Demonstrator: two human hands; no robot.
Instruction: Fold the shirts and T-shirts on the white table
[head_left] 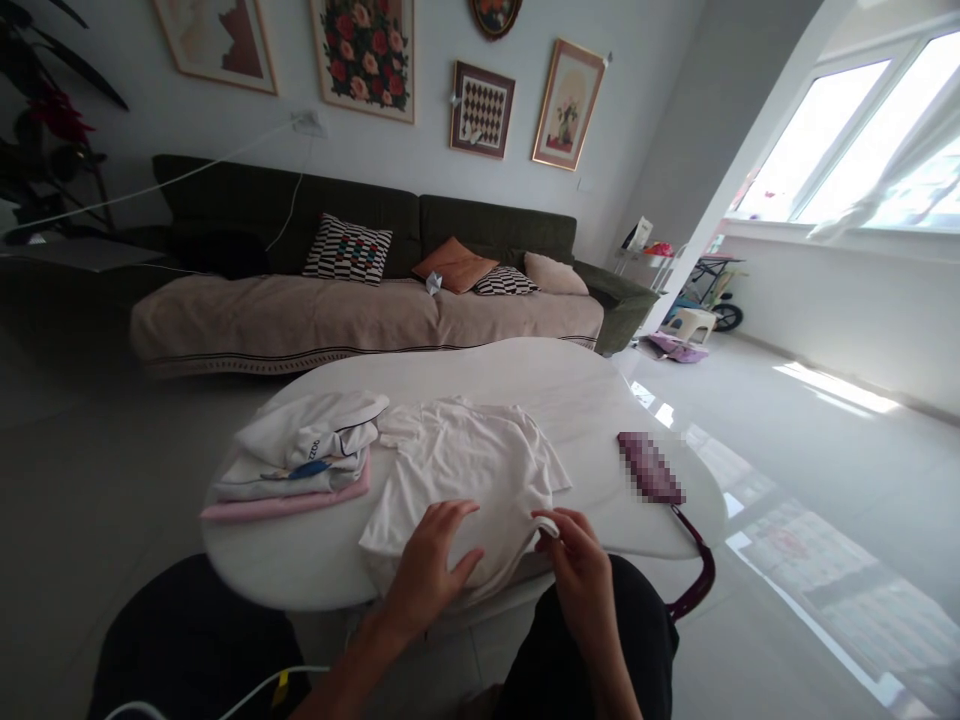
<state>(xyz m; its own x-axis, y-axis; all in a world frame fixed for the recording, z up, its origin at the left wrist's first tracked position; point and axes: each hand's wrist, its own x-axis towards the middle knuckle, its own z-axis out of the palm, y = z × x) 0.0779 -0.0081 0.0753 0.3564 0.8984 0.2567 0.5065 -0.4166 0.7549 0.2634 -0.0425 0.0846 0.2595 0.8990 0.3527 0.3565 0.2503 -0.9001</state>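
Nearest are the person's dark trousers, matte and rounded at the knees, with a smooth white cable at the near left. Beyond them, a white top of thin, softly wrinkled cloth lies on a glossy, curved, faintly veined table, its near edge hanging over the rim. The right hand pinches a rolled bit of its right edge between thumb and fingers. The left hand is spread at the near side, thumb apart, gripping nothing; whether it touches the cloth I cannot tell. Just left sits a pile of folded clothes, white and grey over flat pink. On the right lies a pixelated purplish item with a shiny dark strap. Far right, a white rack holds something red.
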